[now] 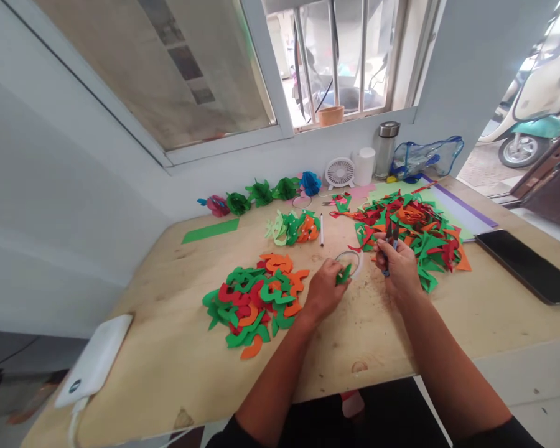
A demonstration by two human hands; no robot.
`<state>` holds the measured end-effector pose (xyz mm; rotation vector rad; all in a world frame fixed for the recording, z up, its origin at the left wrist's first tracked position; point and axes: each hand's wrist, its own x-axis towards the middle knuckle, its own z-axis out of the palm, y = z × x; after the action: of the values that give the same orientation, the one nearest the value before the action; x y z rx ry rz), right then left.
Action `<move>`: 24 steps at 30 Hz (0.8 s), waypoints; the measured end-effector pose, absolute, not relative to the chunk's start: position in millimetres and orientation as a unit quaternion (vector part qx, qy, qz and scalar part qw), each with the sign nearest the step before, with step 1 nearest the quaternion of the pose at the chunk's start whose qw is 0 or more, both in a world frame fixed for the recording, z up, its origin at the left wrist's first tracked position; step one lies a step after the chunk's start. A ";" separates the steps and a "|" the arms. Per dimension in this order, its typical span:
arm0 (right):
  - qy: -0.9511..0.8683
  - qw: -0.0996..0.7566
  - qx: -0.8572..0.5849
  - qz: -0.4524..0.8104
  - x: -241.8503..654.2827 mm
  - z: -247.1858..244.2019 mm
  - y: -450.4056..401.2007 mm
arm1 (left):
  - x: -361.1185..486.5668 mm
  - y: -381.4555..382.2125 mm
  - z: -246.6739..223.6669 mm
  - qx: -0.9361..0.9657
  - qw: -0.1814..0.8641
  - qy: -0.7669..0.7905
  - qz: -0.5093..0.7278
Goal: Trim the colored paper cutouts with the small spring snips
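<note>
My left hand [325,287] is closed around a small green paper piece [344,274], low over the middle of the table. My right hand [402,269] grips small dark scissors [392,233], their pointed tips facing away from me. Just beyond my left hand, a thin ring [354,255] shows on the wood, partly covered. Left of that hand lies a heap of curved green, red and orange cutouts [256,298]. Behind my right hand spreads a larger pile of green, red and orange scraps [410,218].
Past the heap stand small cutout stacks [293,228] and a white pen [322,230]. Paper flowers [261,193], a fan [340,172], a glass bottle [385,152] and a clear pouch [427,158] line the wall. A phone [529,264] lies right; a white power bank [96,358] lies left.
</note>
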<state>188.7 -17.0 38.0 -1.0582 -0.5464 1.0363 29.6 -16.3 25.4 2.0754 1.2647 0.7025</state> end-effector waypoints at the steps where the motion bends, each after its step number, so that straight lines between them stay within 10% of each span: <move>1: -0.248 0.707 -0.480 0.457 188.0 38.3 -17.1 | 25.7 -12.9 27.2 0.764 0.333 0.466 0.297; 10: -0.298 0.643 -0.518 0.479 182.2 33.4 -16.7 | 23.2 -10.3 16.8 0.592 0.563 0.424 0.391; 24: -0.290 0.626 -0.489 0.534 184.3 29.2 -16.3 | 13.7 -10.5 23.7 0.644 0.554 0.383 0.362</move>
<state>184.3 -16.3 29.2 -1.1228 -0.6657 1.2239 13.7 -10.5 23.7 1.5217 0.9058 0.8565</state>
